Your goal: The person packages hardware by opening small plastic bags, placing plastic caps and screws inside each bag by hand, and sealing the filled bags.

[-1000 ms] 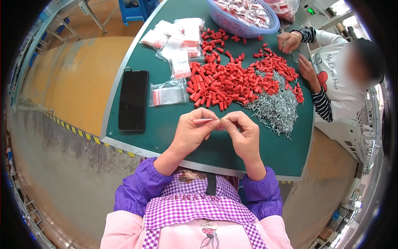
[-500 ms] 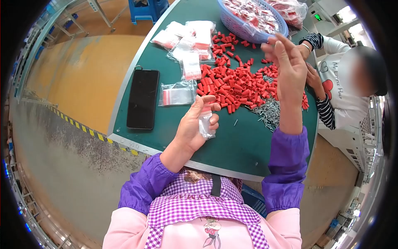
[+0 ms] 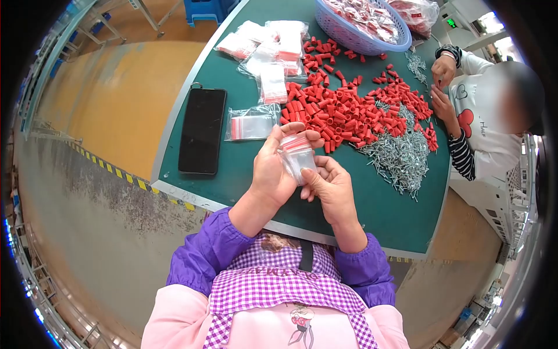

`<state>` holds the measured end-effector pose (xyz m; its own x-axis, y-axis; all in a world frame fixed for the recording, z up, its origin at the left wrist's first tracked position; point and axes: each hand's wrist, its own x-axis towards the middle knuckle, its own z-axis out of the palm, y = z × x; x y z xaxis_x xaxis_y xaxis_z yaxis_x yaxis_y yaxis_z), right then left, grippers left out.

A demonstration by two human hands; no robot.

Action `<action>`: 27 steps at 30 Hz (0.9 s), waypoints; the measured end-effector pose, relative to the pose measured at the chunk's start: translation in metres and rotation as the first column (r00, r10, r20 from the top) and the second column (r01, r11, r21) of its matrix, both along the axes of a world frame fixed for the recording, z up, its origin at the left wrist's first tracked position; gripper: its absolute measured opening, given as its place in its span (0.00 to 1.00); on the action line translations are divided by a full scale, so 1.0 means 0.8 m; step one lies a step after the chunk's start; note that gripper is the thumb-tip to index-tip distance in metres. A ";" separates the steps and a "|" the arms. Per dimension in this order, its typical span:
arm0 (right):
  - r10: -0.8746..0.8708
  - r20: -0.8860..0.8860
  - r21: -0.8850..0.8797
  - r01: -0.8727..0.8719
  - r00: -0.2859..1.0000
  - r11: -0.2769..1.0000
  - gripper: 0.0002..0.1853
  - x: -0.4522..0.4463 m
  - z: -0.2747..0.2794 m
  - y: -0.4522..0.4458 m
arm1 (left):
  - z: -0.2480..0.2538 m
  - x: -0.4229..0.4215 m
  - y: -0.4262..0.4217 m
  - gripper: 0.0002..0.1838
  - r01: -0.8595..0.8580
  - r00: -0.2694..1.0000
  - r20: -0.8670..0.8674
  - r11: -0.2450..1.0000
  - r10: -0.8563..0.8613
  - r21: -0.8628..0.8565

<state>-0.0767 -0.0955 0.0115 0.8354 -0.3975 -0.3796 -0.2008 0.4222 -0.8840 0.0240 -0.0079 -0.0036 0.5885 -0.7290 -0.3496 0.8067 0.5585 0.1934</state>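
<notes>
A small stack of clear zip bags with red-striped tops (image 3: 298, 152) lies in my left hand (image 3: 272, 173), held between thumb and curled fingers. My right hand (image 3: 335, 189) is closed at the lower right corner of the same zip bags, its thumb pressing on the plastic. Both hands are over the near part of the green table (image 3: 372, 227). Just beyond them lies a heap of red plastic sleeves (image 3: 337, 113). A pile of silver screws (image 3: 401, 160) spreads to the right of it.
A black phone (image 3: 201, 131) and a pack of zip bags (image 3: 253, 125) lie at left, with more bag packs (image 3: 270, 78) behind. A blue basket (image 3: 360, 38) of filled packets stands at the far side. Across the right edge, a co-worker's hands (image 3: 443, 87) are close together.
My right hand has come down from near the basket to the zip bags in my left hand. The co-worker's hands have come together. The view has shifted slightly.
</notes>
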 end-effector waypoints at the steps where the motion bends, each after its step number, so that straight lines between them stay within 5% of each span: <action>1: 0.013 0.001 0.021 -0.013 1.000 1.000 0.16 0.000 -0.003 -0.001 | 0.000 -0.001 0.001 0.22 0.019 0.999 0.045 1.000 -0.020 0.015; 6: -0.040 0.054 0.047 0.038 0.998 0.998 0.12 0.009 -0.002 -0.004 | 0.001 -0.009 0.009 0.25 0.144 0.954 0.261 0.989 -0.144 0.022; 10: 0.012 -0.002 0.077 -0.011 1.000 0.997 0.11 0.006 -0.001 -0.007 | 0.018 -0.009 0.005 0.24 0.079 0.975 0.211 0.996 -0.068 -0.042; 13: 0.028 -0.019 0.101 -0.026 0.999 0.995 0.12 0.006 -0.001 -0.006 | 0.003 -0.010 0.007 0.21 0.138 0.870 0.456 0.980 -0.188 0.140; 16: 0.035 -0.022 0.072 -0.033 0.999 0.997 0.13 0.007 0.001 -0.004 | -0.006 -0.009 0.001 0.17 0.146 0.900 0.403 0.987 -0.163 0.072; 20: 0.028 0.007 0.060 -0.028 1.000 0.998 0.14 0.009 0.009 0.004 | -0.016 -0.006 0.003 0.13 0.064 0.994 0.096 0.995 -0.056 -0.080; 27: 0.052 0.018 0.054 -0.053 0.998 0.997 0.12 -0.004 0.005 0.006 | -0.012 -0.009 0.001 0.13 0.033 0.999 0.027 0.999 -0.032 -0.035</action>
